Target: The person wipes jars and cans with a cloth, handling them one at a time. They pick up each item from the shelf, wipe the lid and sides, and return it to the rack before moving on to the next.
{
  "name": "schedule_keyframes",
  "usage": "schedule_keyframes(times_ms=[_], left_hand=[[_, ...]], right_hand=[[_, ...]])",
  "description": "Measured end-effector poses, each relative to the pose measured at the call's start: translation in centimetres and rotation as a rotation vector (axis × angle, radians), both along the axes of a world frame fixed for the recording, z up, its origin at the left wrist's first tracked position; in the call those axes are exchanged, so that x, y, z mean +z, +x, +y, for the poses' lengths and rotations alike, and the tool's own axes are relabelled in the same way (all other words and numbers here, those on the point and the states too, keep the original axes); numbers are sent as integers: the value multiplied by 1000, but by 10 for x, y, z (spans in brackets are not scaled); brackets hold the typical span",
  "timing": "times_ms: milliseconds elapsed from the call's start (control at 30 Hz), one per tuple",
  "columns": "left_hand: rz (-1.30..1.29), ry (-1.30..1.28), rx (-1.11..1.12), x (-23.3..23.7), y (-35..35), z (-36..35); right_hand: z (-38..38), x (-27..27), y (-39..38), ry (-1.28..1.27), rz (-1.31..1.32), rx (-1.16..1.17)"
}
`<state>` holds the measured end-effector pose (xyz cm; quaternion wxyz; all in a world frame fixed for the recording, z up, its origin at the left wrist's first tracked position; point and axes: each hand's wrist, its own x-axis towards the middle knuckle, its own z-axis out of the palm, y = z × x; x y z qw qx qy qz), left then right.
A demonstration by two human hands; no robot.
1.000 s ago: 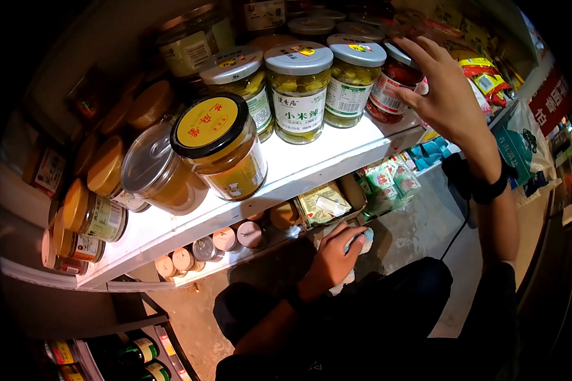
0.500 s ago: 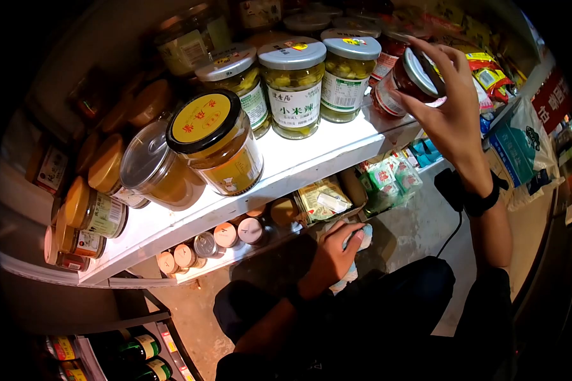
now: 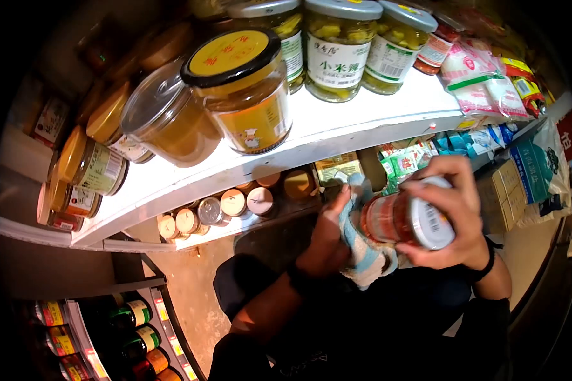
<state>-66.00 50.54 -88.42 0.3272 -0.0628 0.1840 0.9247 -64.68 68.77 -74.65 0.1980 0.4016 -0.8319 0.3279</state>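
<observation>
My right hand [image 3: 459, 213] is wrapped round the lid end of a glass jar [image 3: 393, 219] with red contents and a silver lid. The jar lies tilted over my lap, its base towards the left. Against that base is a blue and white striped cloth [image 3: 367, 259], gripped in my left hand [image 3: 329, 232]. On the shelf above stand several jars of green peppers [image 3: 338, 54], and a yellow-lidded jar [image 3: 245, 95] is near the shelf's front edge.
The white shelf [image 3: 324, 130] runs across in front of me. Below it are small lidded jars [image 3: 233, 202] and packets [image 3: 403, 162]. Pink and white bags [image 3: 480, 79] lie at the shelf's right end. A rack of bottles [image 3: 136, 340] stands at the lower left.
My right hand has brought the red jar off the shelf, down and to the left over my lap. My left hand has lifted the cloth to the jar's base. The view has shifted.
</observation>
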Motion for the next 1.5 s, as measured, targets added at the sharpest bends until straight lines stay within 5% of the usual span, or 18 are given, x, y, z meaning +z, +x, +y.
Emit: schedule_keyframes(times_ms=[233,600,700,767,867,933,1000,1067,1100,1200,1333,1400,1433,1500], left_hand=[[-4,45,86,10,4,-13],[172,-417,62,-15,12,0],[610,-653,78,6,15,-3],[451,-553,54,3,16,-1],[222,-357,-1,-20,11,0],[578,-643,70,-25,8,-3],[620,-645,226,-38,6,5],[947,-1106,377,-31,-5,0],[597,-778,444,-24,3,6],[283,-694,524,-1,3,4],[701,-974,712,11,14,-8],[916,-1132,750,9,20,-2],[1163,-1173,788,13,23,0],[1417,-1177,802,11,23,2]], right_hand=[[-26,-39,-11,30,-127,244],[-25,-55,-12,-107,-166,192],[-30,-75,-10,-258,-370,177],[-35,-80,-7,-349,-562,155],[-31,-80,-8,-214,-517,104],[-31,-77,-8,-150,-462,111],[-33,-79,-9,-168,-484,213],[-30,-74,-11,-131,-453,195],[-28,-70,-11,-95,-472,144],[-21,-65,-13,-17,-519,89],[-15,-68,-15,158,-554,-21],[-12,-65,-14,272,-816,-114],[-10,-74,-20,304,-494,52],[-8,-72,-17,288,-600,12]])
